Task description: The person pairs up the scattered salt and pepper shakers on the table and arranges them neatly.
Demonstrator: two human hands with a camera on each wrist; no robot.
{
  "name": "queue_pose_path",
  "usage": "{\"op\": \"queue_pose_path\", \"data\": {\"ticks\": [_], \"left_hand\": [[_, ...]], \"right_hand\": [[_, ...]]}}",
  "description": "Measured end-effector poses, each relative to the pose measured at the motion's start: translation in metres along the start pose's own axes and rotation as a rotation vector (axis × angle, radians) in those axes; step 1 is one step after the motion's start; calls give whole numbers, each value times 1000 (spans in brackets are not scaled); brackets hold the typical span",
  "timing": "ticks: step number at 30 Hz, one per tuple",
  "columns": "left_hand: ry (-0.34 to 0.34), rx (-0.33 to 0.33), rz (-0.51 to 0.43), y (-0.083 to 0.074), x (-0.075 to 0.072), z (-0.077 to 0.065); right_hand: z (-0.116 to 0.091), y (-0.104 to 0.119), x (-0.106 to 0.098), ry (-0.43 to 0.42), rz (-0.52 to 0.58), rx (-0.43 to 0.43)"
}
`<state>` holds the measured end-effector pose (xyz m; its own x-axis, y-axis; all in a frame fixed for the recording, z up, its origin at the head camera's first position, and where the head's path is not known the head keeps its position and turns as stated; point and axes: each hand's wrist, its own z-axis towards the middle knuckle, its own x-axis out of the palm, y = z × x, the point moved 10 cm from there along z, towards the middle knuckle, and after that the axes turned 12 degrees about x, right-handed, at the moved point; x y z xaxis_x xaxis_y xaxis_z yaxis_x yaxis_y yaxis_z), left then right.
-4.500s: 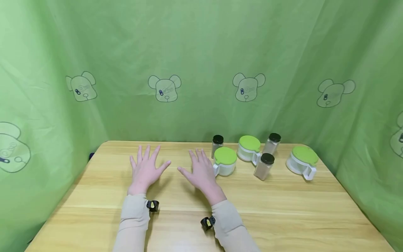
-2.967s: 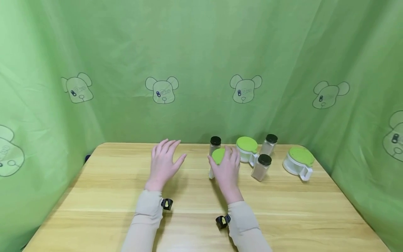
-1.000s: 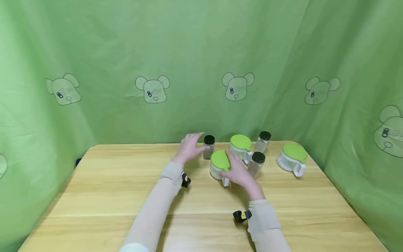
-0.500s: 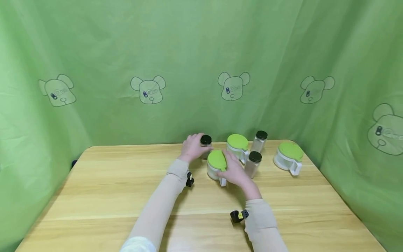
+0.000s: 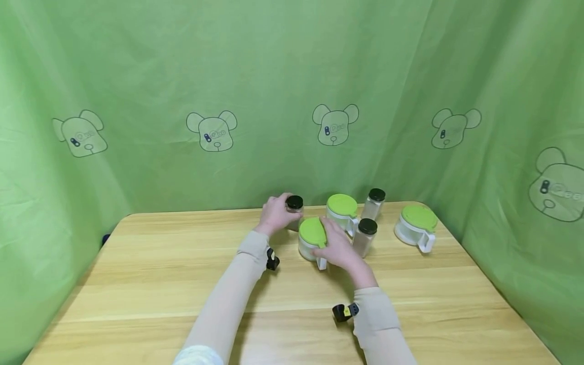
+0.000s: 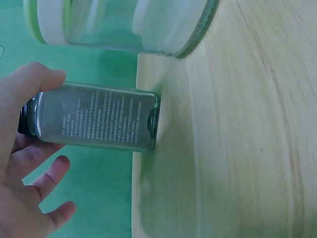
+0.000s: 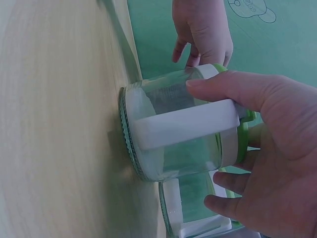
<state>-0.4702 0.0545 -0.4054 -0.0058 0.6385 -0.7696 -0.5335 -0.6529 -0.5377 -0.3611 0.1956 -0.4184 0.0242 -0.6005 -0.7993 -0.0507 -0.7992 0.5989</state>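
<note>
My left hand (image 5: 275, 215) pinches a square glass spice jar (image 5: 294, 203) with a black lid, thumb on one side and fingers on the other. In the left wrist view the jar (image 6: 99, 116) shows fine printed text, and its base is right at the tabletop. My right hand (image 5: 341, 248) grips a round glass seasoning jar (image 5: 313, 232) with a green lid and white handle. The right wrist view shows the thumb on the side of this jar (image 7: 173, 158), beside the handle, with the fingers at the lid. It stands in front of the spice jar.
Behind and right of my right hand stand another green-lidded seasoning jar (image 5: 342, 205) and two black-lidded spice jars, one near (image 5: 364, 238) and one far (image 5: 374, 203). A third green-lidded jar (image 5: 416, 225) is farther right. A green curtain (image 5: 274, 66) hangs behind the wooden table (image 5: 182, 284).
Both hands were spread over the table; they moved right. The right hand took hold of the seasoning jar, whose handle has turned from left to front. The left hand then gripped the spice jar.
</note>
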Motion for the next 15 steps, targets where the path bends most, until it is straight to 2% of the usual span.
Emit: {"op": "queue_pose_path", "data": {"ticks": [5, 15], "left_hand": [[-13, 11, -45, 1, 1, 0], [-59, -2, -54, 5, 4, -2]], "right_hand": [[-1, 2, -3, -9, -4, -6], [0, -3, 3, -69, -14, 40]]}}
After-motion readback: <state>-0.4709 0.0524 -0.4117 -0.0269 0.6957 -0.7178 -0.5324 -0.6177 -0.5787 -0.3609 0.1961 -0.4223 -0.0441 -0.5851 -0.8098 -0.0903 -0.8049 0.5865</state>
